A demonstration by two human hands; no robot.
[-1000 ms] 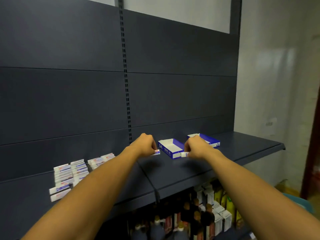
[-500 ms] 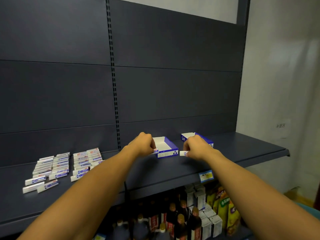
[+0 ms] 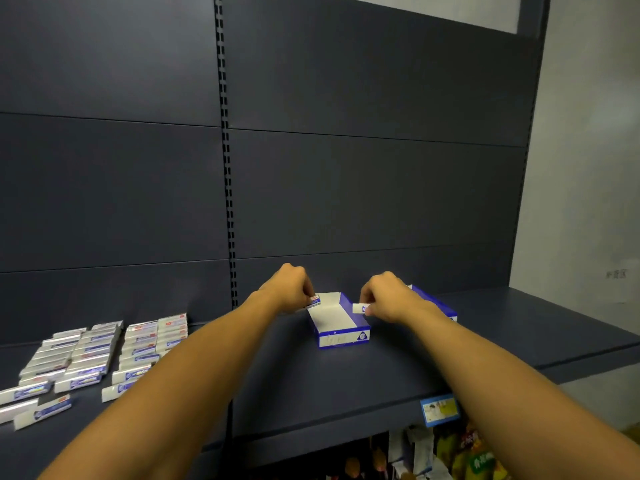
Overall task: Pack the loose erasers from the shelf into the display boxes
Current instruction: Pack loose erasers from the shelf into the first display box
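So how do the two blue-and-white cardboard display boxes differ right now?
The nearer blue-and-white cardboard display box sits between both hands in full view, its white inside apparently empty; the farther blue-and-white box is mostly hidden behind the right hand, contents unseen. Both rest on the dark shelf.

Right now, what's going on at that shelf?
A person is packing erasers. The left hand and right hand each pinch one eraser at opposite sides of an open blue-and-white display box, which looks empty. A second box sits behind the right hand. Most loose erasers remain at the shelf's left.
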